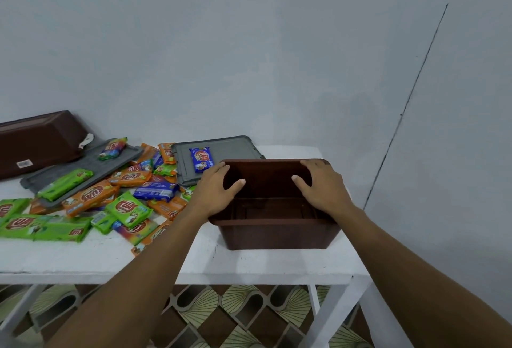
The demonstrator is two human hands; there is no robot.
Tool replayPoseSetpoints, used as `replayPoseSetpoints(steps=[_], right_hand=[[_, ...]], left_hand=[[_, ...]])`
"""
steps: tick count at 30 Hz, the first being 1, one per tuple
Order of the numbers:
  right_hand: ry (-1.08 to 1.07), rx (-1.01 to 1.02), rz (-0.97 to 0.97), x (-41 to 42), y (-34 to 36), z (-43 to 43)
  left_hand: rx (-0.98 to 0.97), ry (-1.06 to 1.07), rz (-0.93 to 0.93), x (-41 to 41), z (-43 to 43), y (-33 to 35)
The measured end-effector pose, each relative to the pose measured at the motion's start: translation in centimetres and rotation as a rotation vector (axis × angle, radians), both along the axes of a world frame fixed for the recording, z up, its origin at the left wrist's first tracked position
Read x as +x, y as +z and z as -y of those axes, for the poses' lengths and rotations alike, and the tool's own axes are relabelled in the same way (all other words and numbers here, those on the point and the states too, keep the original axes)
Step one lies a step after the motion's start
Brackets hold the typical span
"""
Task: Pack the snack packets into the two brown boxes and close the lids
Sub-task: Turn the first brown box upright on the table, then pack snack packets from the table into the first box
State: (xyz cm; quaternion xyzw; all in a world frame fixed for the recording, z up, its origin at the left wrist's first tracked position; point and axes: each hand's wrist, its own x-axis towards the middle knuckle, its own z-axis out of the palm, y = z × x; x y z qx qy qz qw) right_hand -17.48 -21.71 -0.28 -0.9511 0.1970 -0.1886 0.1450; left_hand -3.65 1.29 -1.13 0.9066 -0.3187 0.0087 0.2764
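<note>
An open brown box (277,232) stands on the white table at centre right, with nothing inside. My left hand (214,192) grips its left rim, thumb inside. My right hand (322,188) grips its right rim the same way. A second brown box (36,142) lies overturned at the far left. Two grey lids lie flat: one (230,148) behind the open box with a blue packet (201,159) on it, the other (83,164) to the left carrying a green packet (66,184) and a multicoloured one (113,148). Several orange, green and blue snack packets (130,203) lie heaped left of the open box.
The white table (249,264) ends just right of the open box and at the front edge near me. A pale wall rises right behind the table. Patterned floor tiles (243,317) show beneath the table frame.
</note>
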Motion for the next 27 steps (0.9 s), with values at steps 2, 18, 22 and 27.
replayPoseSetpoints(steps=[2,18,22,27], right_hand=[[0.037,-0.005,-0.009,0.1,0.2,-0.5],[0.45,-0.158,-0.043,9.3,1.7,-17.1],[0.537,-0.232,-0.312,11.5,0.4,-22.0],[0.559,-0.38,-0.578,13.3,-0.6,-25.3]], left_hand=[[-0.052,-0.024,-0.023,-0.3,-0.9,0.3],[0.686,-0.099,0.006,9.6,-21.3,-2.7],[0.673,-0.226,0.081,12.3,-23.0,-3.6],[0.585,-0.292,0.113,14.8,-23.6,-4.0]])
